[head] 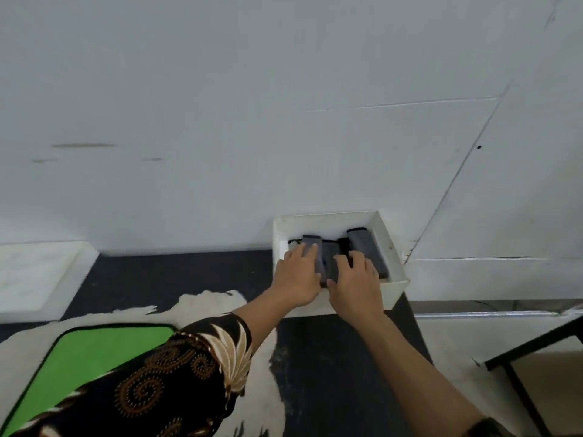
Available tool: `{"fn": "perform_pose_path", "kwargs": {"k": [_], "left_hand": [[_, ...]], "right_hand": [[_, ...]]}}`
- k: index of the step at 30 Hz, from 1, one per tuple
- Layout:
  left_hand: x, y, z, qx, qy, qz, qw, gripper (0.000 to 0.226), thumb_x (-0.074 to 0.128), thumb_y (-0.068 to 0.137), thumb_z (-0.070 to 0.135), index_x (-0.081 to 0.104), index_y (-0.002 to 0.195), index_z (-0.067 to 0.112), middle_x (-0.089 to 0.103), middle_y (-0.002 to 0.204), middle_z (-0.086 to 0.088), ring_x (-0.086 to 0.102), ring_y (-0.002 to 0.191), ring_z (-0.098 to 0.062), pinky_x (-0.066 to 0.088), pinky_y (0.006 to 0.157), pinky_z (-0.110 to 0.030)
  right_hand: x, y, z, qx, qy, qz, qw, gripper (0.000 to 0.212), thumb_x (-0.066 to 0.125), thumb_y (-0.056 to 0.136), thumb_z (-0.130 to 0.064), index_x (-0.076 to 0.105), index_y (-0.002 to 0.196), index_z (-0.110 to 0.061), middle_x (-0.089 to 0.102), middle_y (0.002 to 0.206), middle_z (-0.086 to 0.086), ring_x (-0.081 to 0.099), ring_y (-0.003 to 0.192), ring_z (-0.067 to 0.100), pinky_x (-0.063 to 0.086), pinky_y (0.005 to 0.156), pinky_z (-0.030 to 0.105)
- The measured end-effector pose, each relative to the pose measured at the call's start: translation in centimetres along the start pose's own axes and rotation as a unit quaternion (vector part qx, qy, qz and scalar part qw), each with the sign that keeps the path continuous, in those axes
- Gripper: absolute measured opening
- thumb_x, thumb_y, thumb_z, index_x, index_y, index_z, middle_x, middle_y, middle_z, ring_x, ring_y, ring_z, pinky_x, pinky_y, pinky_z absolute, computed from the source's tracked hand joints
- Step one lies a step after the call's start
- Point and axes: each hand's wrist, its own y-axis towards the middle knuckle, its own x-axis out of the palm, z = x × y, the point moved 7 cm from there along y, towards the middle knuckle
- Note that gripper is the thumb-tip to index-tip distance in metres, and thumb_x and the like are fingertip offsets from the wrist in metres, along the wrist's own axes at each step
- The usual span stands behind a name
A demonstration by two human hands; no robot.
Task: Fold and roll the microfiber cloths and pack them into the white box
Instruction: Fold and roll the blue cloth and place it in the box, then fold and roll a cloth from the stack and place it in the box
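Beyond your dark patterned sleeve point(176, 373), left hand point(298, 274) and right hand point(355, 280) press flat-fingered on grey microfiber rolls point(367, 247), likely soft and springy (grip mid-roll).

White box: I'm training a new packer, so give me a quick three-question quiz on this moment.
1. True or false: the left hand and right hand both rest on rolled cloths inside the white box.
2. The rolled cloths are: A green, B dark grey, C white?
3. Fill in: the green mat lies to the box's ___ side.
Key: 1 true; 2 B; 3 left.
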Motion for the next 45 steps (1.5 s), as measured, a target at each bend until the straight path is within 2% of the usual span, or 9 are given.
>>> {"fn": "perform_pose_path", "kwargs": {"k": [7,14,19,24,28,31,36,41,45], "left_hand": [[-1.8,-16.4,-14.0,-0.068,0.057,0.002,0.996,0.074,0.051,0.096,0.045,0.015,0.156,0.021,0.016,0.162,-0.010,0.022,0.145,-0.032,0.024,0.114,-0.046],[-0.4,-31.8,-31.9,-0.215,0.067,-0.041,0.974,0.076,0.056,0.095,0.040,0.015,0.156,0.020,0.018,0.161,-0.010,0.023,0.145,-0.032,0.024,0.117,-0.047],[1.1,-39.6,-39.7,-0.221,0.093,-0.112,0.964,0.071,0.058,0.093,0.027,0.023,0.155,0.023,0.029,0.156,-0.011,0.032,0.139,-0.032,0.031,0.112,-0.046],[3.3,-43.4,-42.4,-0.180,0.103,-0.193,0.959,0.059,0.061,0.093,0.029,0.039,0.148,0.031,0.032,0.152,-0.009,0.038,0.135,-0.034,0.034,0.111,-0.046],[4.1,-43.9,-42.4,-0.153,0.108,-0.220,0.957,0.065,0.062,0.093,0.032,0.032,0.151,0.029,0.021,0.157,-0.012,0.033,0.138,-0.037,0.031,0.113,-0.049],[4.2,-43.8,-42.4,-0.151,0.113,-0.220,0.957,0.064,0.061,0.094,0.033,0.032,0.151,0.029,0.022,0.156,-0.013,0.034,0.137,-0.038,0.031,0.112,-0.049],[3.5,-42.8,-42.3,-0.149,0.131,-0.183,0.963,0.054,0.061,0.092,0.037,0.045,0.142,0.022,0.040,0.140,-0.010,0.043,0.127,-0.033,0.037,0.107,-0.048],[2.5,-40.6,-41.2,-0.139,0.108,-0.109,0.978,0.067,0.067,0.088,0.039,0.038,0.146,0.022,0.048,0.137,-0.003,0.046,0.126,-0.027,0.037,0.106,-0.043],[0.6,-39.7,-42.3,-0.185,0.177,-0.042,0.966,0.032,0.065,0.087,0.020,0.063,0.118,0.024,0.064,0.112,0.000,0.058,0.105,-0.022,0.041,0.091,-0.038]], "right_hand": [[4.0,-10.1,-14.7,-0.041,0.021,-0.007,0.999,0.054,0.078,0.075,-0.031,0.060,0.123,-0.012,0.054,0.128,0.017,0.049,0.120,0.037,0.046,0.098,0.048],[12.3,-21.5,-29.1,-0.099,0.033,-0.156,0.982,0.058,0.069,0.084,-0.040,0.052,0.133,-0.015,0.044,0.137,0.011,0.042,0.123,0.032,0.042,0.096,0.042],[16.3,-27.2,-35.5,-0.169,0.005,-0.263,0.950,0.055,0.068,0.087,-0.038,0.048,0.134,-0.016,0.044,0.132,0.009,0.044,0.119,0.028,0.045,0.098,0.039],[18.8,-30.3,-36.9,-0.227,-0.094,-0.325,0.913,0.045,0.065,0.089,-0.029,0.050,0.130,-0.016,0.048,0.128,0.011,0.045,0.117,0.031,0.042,0.098,0.042],[19.0,-30.6,-36.6,-0.222,-0.112,-0.312,0.917,0.038,0.057,0.088,-0.010,0.051,0.126,-0.014,0.050,0.124,0.011,0.047,0.112,0.029,0.044,0.094,0.039],[18.8,-30.5,-37.0,-0.213,-0.105,-0.302,0.923,0.035,0.054,0.089,-0.006,0.053,0.123,-0.012,0.052,0.121,0.010,0.050,0.109,0.028,0.046,0.092,0.038],[18.3,-29.5,-37.0,-0.161,-0.031,-0.286,0.944,0.023,0.051,0.090,-0.008,0.053,0.113,-0.013,0.059,0.111,0.007,0.054,0.098,0.024,0.044,0.079,0.032],[17.6,-27.8,-36.9,-0.110,0.018,-0.266,0.957,0.016,0.045,0.087,-0.004,0.047,0.100,-0.014,0.059,0.087,0.006,0.049,0.077,0.021,0.037,0.063,0.031],[16.4,-25.7,-36.9,-0.101,0.049,-0.214,0.970,0.016,0.047,0.085,-0.005,0.051,0.098,-0.013,0.058,0.079,0.006,0.052,0.073,0.024,0.039,0.060,0.033]]}}
